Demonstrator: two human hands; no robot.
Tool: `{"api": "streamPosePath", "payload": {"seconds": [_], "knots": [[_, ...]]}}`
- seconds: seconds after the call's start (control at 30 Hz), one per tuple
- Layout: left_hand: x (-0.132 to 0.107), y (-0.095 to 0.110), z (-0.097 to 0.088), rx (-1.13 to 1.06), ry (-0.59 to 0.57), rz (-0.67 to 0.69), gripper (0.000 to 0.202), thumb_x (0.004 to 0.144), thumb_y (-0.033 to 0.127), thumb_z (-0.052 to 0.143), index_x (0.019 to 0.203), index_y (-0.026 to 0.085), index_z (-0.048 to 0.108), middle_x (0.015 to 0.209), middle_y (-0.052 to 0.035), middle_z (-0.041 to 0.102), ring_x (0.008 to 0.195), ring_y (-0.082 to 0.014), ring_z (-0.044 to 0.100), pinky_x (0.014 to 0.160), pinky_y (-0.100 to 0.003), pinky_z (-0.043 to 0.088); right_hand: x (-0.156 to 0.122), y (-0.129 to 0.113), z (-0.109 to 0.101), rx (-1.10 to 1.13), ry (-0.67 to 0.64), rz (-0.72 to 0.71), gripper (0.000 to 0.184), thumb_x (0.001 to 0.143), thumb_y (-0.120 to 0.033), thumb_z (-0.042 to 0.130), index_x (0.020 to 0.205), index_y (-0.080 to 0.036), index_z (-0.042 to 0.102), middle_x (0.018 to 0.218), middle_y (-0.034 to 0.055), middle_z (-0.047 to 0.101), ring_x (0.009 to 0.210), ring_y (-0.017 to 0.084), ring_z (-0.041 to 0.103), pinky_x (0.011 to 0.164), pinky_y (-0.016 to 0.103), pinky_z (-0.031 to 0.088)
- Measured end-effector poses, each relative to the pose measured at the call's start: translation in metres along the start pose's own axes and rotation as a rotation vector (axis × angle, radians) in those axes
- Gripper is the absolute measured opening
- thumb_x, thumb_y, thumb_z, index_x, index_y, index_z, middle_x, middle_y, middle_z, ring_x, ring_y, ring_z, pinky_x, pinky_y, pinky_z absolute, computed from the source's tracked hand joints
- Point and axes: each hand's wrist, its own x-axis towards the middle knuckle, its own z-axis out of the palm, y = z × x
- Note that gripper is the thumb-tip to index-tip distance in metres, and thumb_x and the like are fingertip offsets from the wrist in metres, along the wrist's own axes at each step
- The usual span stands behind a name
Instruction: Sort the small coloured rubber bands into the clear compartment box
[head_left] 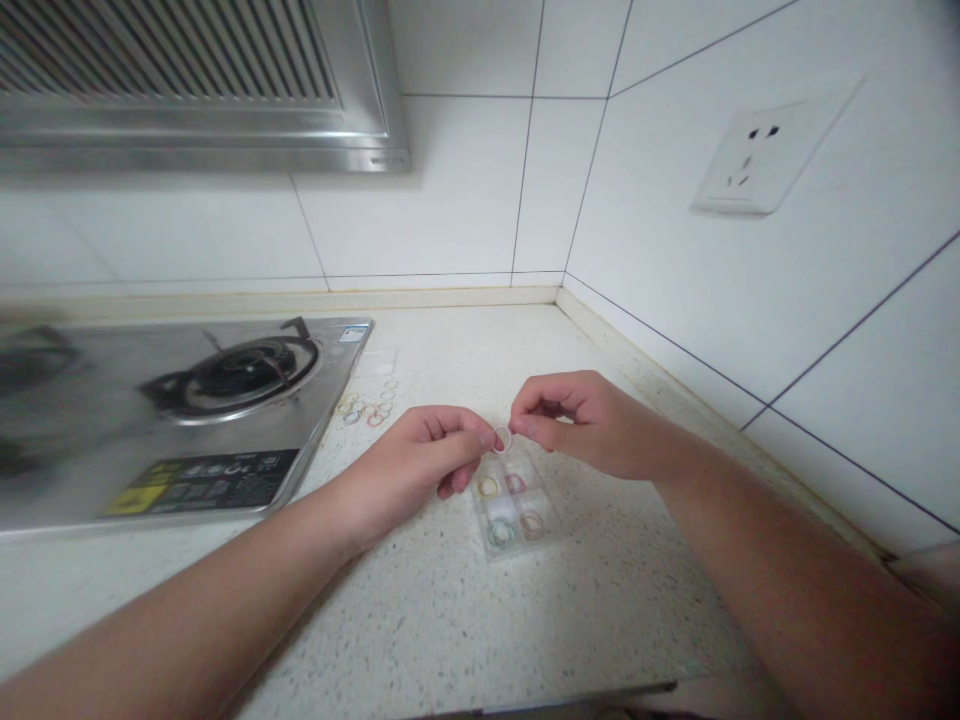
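A pale pinkish hair tie, a thin ring, is held up between my two hands. My left hand pinches its left side with thumb and forefinger. On the opposite side, the closed fingertips of my right hand grip its edge. Just below sits a clear divided box on the counter. Its compartments hold a yellow hair tie, a pink-red one, green ones and tan ones. The hands partly cover the box's far end.
Several loose coloured hair ties lie left of my hands, near a clear lid-like piece. A gas stove borders the speckled counter at left. Tiled walls meet behind, with a socket at right and a range hood above.
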Motion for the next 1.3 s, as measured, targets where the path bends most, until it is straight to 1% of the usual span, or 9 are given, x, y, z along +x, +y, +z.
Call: {"api": "streamPosePath", "payload": {"seconds": [0.4,0.57,0.7,0.83,1.0,1.1,1.2,1.3], "knots": [[0.001,-0.001,-0.001,0.015,0.014,0.016,0.02,0.086,0.032,0.064,0.076,0.015,0.068,0.053,0.005,0.05,0.049,-0.0064,0.04,0.048,-0.02,0.029,-0.001,-0.002,0.0,-0.01,0.008,0.005,0.018,0.091,-0.03,0.061,0.082,-0.015,0.066,0.067,-0.002,0.055,0.061,0.009,0.047,0.055,0.023,0.038],[0.003,-0.005,-0.003,0.097,0.063,0.045,0.025,0.087,0.038,0.064,0.079,0.015,0.068,0.053,0.0056,0.049,0.05,-0.0066,0.039,0.049,-0.02,0.029,-0.002,-0.003,0.0,0.004,0.013,-0.001,0.021,0.092,-0.034,0.061,0.083,-0.016,0.067,0.068,-0.0017,0.056,0.061,0.009,0.047,0.055,0.023,0.038],[0.005,-0.007,-0.004,0.178,0.106,0.051,0.029,0.087,0.043,0.065,0.08,0.015,0.068,0.056,0.0054,0.05,0.052,-0.007,0.04,0.05,-0.021,0.029,-0.001,-0.004,-0.001,-0.016,-0.008,0.006,0.022,0.092,-0.036,0.062,0.085,-0.017,0.068,0.07,-0.0009,0.059,0.063,0.01,0.049,0.057,0.023,0.039],[0.006,-0.005,-0.003,0.207,0.092,0.078,0.024,0.087,0.038,0.064,0.079,0.015,0.067,0.059,0.0049,0.053,0.052,-0.0071,0.041,0.05,-0.021,0.03,-0.001,-0.003,-0.001,-0.042,-0.017,0.021,0.021,0.089,-0.037,0.066,0.084,-0.017,0.068,0.071,-0.0004,0.061,0.063,0.01,0.051,0.058,0.023,0.04],[0.006,-0.005,-0.001,0.232,0.069,0.098,0.023,0.087,0.037,0.063,0.081,0.016,0.068,0.057,0.0055,0.05,0.051,-0.0077,0.039,0.048,-0.021,0.028,-0.001,-0.001,-0.002,-0.08,-0.015,0.033,0.022,0.088,-0.038,0.066,0.083,-0.017,0.067,0.067,-0.0013,0.059,0.061,0.01,0.049,0.056,0.023,0.038],[0.007,-0.008,-0.003,0.28,0.047,0.108,0.024,0.089,0.039,0.062,0.087,0.016,0.069,0.06,0.0048,0.051,0.053,-0.0085,0.041,0.049,-0.022,0.028,-0.002,-0.001,-0.005,-0.084,-0.074,0.088,0.019,0.087,-0.035,0.065,0.083,-0.016,0.067,0.067,-0.0019,0.059,0.06,0.009,0.049,0.055,0.022,0.037],[0.007,-0.011,-0.005,0.386,0.062,0.131,0.026,0.091,0.041,0.06,0.096,0.017,0.069,0.061,0.0053,0.048,0.056,-0.0098,0.042,0.052,-0.023,0.029,-0.003,-0.001,-0.009,-0.13,-0.209,0.177,0.014,0.086,-0.03,0.063,0.084,-0.016,0.067,0.066,-0.0027,0.059,0.058,0.009,0.048,0.054,0.022,0.035],[0.008,-0.012,-0.007,0.485,0.064,0.15,0.027,0.094,0.041,0.055,0.094,0.018,0.069,0.066,0.0039,0.05,0.062,-0.0112,0.044,0.056,-0.024,0.031,-0.004,-0.001,-0.011,-0.23,-0.309,0.242,0.013,0.084,-0.028,0.063,0.084,-0.017,0.069,0.066,-0.0023,0.061,0.058,0.009,0.049,0.053,0.023,0.035]]}}
